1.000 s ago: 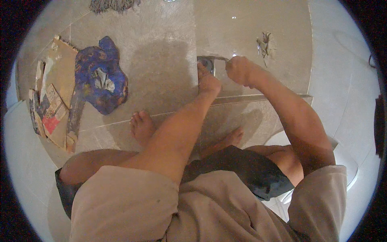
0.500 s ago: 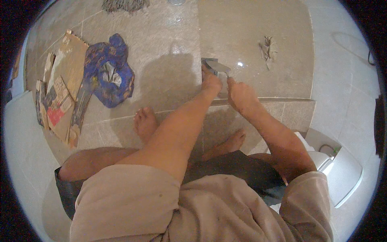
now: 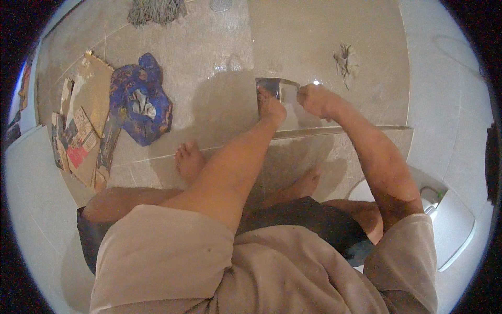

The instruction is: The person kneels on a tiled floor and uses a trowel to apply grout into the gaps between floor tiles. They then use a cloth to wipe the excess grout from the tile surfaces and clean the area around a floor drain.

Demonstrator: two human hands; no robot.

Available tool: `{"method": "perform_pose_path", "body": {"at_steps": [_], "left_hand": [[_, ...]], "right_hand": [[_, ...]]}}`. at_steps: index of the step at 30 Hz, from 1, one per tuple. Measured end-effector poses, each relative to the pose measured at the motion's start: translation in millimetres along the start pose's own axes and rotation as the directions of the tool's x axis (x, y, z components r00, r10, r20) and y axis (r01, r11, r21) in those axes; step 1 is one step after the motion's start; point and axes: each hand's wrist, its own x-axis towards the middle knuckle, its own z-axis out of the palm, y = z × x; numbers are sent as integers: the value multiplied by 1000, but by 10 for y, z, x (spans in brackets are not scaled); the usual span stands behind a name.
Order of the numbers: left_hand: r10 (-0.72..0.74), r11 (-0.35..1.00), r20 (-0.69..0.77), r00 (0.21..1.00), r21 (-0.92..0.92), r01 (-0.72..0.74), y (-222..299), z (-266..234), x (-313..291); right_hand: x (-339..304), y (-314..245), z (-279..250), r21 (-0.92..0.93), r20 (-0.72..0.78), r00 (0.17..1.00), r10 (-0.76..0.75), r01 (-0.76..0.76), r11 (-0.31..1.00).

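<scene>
My left hand [image 3: 272, 109] is closed on a flat, dark rectangular trowel [image 3: 271, 85], which shows above the fingers; its grip is hidden by the hand. To the right, my right hand [image 3: 317, 101] is closed around the handle of a small trowel [image 3: 291, 82]. The small trowel's blade appears thin, nearly edge-on, and reaches left to the rectangular trowel's upper right side. Whether the two blades touch, I cannot tell. Both hands are over the wet-looking tiled floor [image 3: 324, 36], just beyond a low step edge [image 3: 340, 132].
At the left lie cardboard pieces [image 3: 93, 86] and a crumpled blue bag [image 3: 151, 115]. A grey mop head [image 3: 156, 11] and a round drain [image 3: 221, 4] are at the far side. Crumpled scraps [image 3: 343, 65] lie right of centre; a white toilet [image 3: 449, 230] stands near right.
The small trowel's blade has turned from showing its broad face over the rectangular trowel to nearly edge-on. My right hand has turned and risen slightly, its elbow swinging outward. The view has shifted slightly.
</scene>
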Motion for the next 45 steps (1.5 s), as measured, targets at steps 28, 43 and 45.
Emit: {"method": "perform_pose_path", "body": {"at_steps": [28,43,45], "left_hand": [[593,317,136,794,867,-385,291,-625,331],[523,306,301,797,806,-506,556,-627,82],[573,340,246,782,797,-500,564,-664,77]], "right_hand": [[-1800,1067,13,239,-361,924,126,-38,970],[440,2049,844,264,-824,484,296,-135,955],[565,2085,880,355,-814,453,362,-105,929]]}}
